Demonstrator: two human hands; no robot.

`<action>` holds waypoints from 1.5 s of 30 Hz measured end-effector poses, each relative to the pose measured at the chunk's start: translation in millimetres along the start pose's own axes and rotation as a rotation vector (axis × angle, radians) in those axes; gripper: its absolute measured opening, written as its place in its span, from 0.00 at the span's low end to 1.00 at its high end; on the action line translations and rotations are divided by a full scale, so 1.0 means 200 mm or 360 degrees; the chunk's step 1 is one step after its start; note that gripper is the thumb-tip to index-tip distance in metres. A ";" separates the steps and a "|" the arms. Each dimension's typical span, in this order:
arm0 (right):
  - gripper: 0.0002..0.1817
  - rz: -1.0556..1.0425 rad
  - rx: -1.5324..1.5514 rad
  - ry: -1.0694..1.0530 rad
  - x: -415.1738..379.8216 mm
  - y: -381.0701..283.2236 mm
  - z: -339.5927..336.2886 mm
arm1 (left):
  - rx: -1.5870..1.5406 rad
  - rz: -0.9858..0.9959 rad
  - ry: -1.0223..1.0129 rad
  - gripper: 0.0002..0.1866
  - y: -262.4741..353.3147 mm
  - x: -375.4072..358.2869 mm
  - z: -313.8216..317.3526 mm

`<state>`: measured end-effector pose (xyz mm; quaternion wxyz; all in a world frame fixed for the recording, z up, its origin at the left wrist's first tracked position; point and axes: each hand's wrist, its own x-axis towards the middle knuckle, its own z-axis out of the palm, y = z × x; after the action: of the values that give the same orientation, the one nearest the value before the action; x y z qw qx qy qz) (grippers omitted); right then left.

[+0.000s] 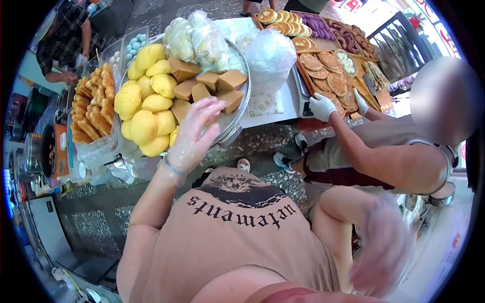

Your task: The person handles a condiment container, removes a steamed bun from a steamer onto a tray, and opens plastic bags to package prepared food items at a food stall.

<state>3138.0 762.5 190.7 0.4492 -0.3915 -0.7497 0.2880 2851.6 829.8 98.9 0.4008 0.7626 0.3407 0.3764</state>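
Observation:
My left hand (193, 132), in a clear plastic glove, reaches over the near edge of a large round metal tray (244, 96). Its fingers are apart and hold nothing that I can see. Just beyond the fingertips lie brown cake pieces (232, 81), cut in blocks. Yellow buns (144, 126) are heaped on the tray's left side, close to my wrist. Bags of pale food (199, 40) sit at the back of the tray. On the right, away from the table, my right hand (384, 247) is raised and smeared by motion, so its fingers do not show clearly.
Fried dough sticks (93, 103) fill a container at left, with eggs (135, 44) behind. A bulging plastic bag (270, 55) stands right of the tray. A gloved co-worker (399, 146) handles a tray of flatbreads (328, 76) at right. Another person (63, 43) is at upper left.

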 end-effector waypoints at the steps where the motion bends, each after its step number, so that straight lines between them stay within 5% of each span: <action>1: 0.17 0.0050 0.0075 0.0128 0.03 0.02 0.01 | 0.0144 0.0066 0.0009 0.23 -0.01 0.00 -0.04; 4: 0.20 0.0305 0.0309 0.0672 0.17 0.15 -0.03 | -0.0098 -0.0177 0.0127 0.23 -0.05 -0.09 -0.14; 8: 0.25 0.0856 0.0555 0.1231 0.52 0.87 -0.24 | 0.0021 -0.0245 0.0079 0.24 -0.06 -0.09 -0.25; 12: 0.22 0.0850 -0.0341 0.0694 0.95 1.42 -0.37 | -0.0010 -0.0212 0.0399 0.22 -0.02 0.05 -0.26; 14: 0.26 0.0870 -0.0696 0.0359 1.15 1.81 -0.47 | 0.0327 -0.0118 0.0149 0.21 0.02 0.05 -0.23; 15: 0.25 0.0771 -0.1405 0.0097 1.23 1.64 -0.43 | 0.0394 -0.0184 0.0100 0.22 0.00 0.03 -0.23; 16: 0.25 0.0773 -0.1384 0.0074 1.27 1.75 -0.43 | 0.0461 -0.0265 0.0041 0.23 -0.02 -0.02 -0.25; 18: 0.22 0.0501 -0.2034 -0.0628 1.43 2.05 -0.47 | 0.0240 -0.0819 0.0841 0.22 -0.01 -0.05 -0.29; 19: 0.23 0.0886 -0.1415 -0.0344 1.49 2.21 -0.41 | 0.0340 -0.0901 0.1189 0.22 0.00 -0.02 -0.31; 20: 0.29 0.0811 -0.1586 -0.0718 1.57 2.43 -0.38 | 0.0446 -0.0964 0.1543 0.23 0.00 0.02 -0.33; 22: 0.40 0.0875 -0.1367 -0.0554 1.60 2.53 -0.29 | 0.0473 -0.0921 0.1457 0.23 -0.02 0.06 -0.32; 24: 0.48 0.0579 -0.1329 -0.0439 1.61 2.85 -0.19 | 0.0490 -0.0885 0.1371 0.23 -0.07 0.20 -0.27; 26: 0.53 0.0672 -0.1239 -0.0586 1.66 3.00 -0.14 | 0.0589 -0.0952 0.1156 0.23 -0.12 0.42 -0.20; 28: 0.35 0.0806 -0.1183 -0.1003 1.68 3.15 -0.07 | 0.0475 -0.0915 0.1059 0.22 -0.19 0.67 -0.16; 29: 0.18 0.0942 -0.1208 -0.1139 1.71 3.24 -0.04 | 0.0429 -0.0921 0.1020 0.22 -0.23 0.78 -0.15; 30: 0.18 0.0941 -0.1200 -0.1162 1.71 3.24 -0.04 | 0.0497 -0.0915 0.0943 0.21 -0.26 0.92 -0.15; 32: 0.12 0.0045 -0.1431 -0.1154 1.73 3.20 -0.10 | 0.0838 -0.0779 0.0594 0.20 -0.32 1.22 -0.20; 34: 0.11 0.0123 -0.1179 -0.0971 1.77 3.04 -0.20 | 0.1061 -0.0348 0.0319 0.18 -0.43 1.56 -0.27; 35: 0.11 0.0084 -0.1253 -0.0925 1.81 3.03 -0.24 | 0.0933 -0.0483 0.0245 0.19 -0.45 1.74 -0.26; 36: 0.11 0.0053 -0.1323 -0.0882 1.85 3.01 -0.26 | 0.1108 -0.0130 0.0102 0.23 -0.63 1.87 -0.31; 38: 0.11 0.0314 -0.0610 -0.0439 1.88 2.64 -0.35 | 0.1122 -0.0421 -0.0066 0.28 -0.82 2.12 -0.21; 42: 0.07 -0.0105 -0.0228 -0.0390 2.13 2.14 -0.40 | 0.1060 -0.0081 0.0107 0.24 -0.76 2.37 -0.10; 44: 0.08 -0.1060 -0.2009 -0.0300 2.29 1.80 -0.45 | 0.0952 0.0056 0.0145 0.21 -0.73 2.47 -0.23; 45: 0.07 -0.0642 -0.1640 -0.0373 2.33 1.51 -0.44 | 0.0922 0.0027 0.0189 0.20 -0.70 2.48 -0.31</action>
<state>3181.5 1323.2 201.1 0.1599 -0.3746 -0.8982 -0.1653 3009.3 1321.8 152.3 0.1425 0.8248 0.4504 0.3108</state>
